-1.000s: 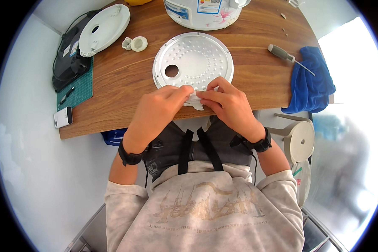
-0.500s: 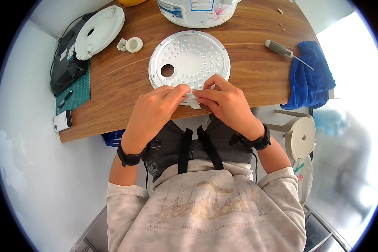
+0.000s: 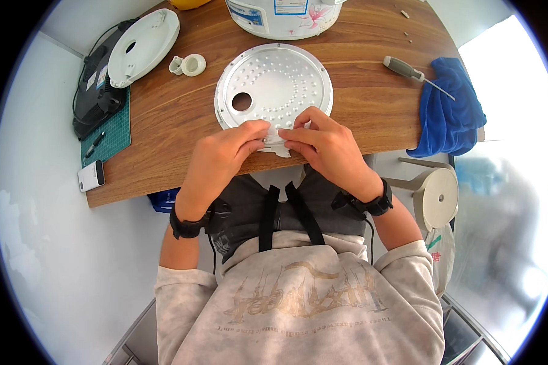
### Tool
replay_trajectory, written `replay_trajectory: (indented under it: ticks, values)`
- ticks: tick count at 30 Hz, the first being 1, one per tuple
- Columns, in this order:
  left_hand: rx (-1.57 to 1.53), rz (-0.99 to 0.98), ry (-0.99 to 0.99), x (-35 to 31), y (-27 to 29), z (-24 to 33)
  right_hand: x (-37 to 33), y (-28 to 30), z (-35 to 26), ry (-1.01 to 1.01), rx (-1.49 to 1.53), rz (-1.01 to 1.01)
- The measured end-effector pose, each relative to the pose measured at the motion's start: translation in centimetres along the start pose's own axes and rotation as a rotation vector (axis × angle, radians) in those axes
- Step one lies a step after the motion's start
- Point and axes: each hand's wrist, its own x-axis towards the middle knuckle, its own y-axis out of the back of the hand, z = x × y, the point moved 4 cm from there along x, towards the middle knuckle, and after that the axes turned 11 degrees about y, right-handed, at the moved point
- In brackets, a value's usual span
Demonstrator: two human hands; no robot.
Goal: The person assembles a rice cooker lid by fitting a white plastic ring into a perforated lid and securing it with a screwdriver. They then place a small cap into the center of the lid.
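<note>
Grip of left hand and right hand narrow, contents unclear; both at near rim of round, dimpled silver metal disc, lying forward, by brown wooden surface's near edge.

The scene was bright, strongest at the right, where it burned out to white. Soft highlights lay on the metal disc. Fisheye distortion bowed the table, and the corners fell to black with a bluish fringe.
</note>
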Motion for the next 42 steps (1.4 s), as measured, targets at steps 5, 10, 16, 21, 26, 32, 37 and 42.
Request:
replay_trajectory:
  ticks: [5,10,16,21,26,32,37,42]
  values:
    - [0.005,-0.02,0.047,-0.14,0.11,-0.62,0.01,-0.01,0.02,-0.008,0.004,-0.005]
    - [-0.052,0.033,0.027,-0.1,0.27,-0.39,-0.08,-0.1,0.08,-0.002,-0.005,0.0]
    - [-0.047,0.012,0.085,-0.03,-0.24,-0.51,0.12,-0.01,-0.15,-0.002,-0.004,0.003]
    - [-0.068,-0.041,0.106,0.31,-0.13,-0.21,-0.04,-0.06,0.07,-0.007,-0.004,0.001]
    - [-0.097,-0.058,0.128,0.31,-0.11,-0.23,-0.05,-0.02,0.01,-0.013,-0.001,-0.006]
    - [-0.145,-0.048,0.155,0.2,-0.11,-0.41,-0.05,-0.07,-0.03,-0.009,-0.004,0.002]
    - [-0.145,-0.044,0.179,0.17,-0.31,-0.41,-0.01,0.03,-0.08,-0.016,-0.005,-0.003]
    - [-0.113,-0.024,0.133,0.29,-0.6,-0.61,0.04,0.04,-0.11,-0.013,-0.007,-0.002]
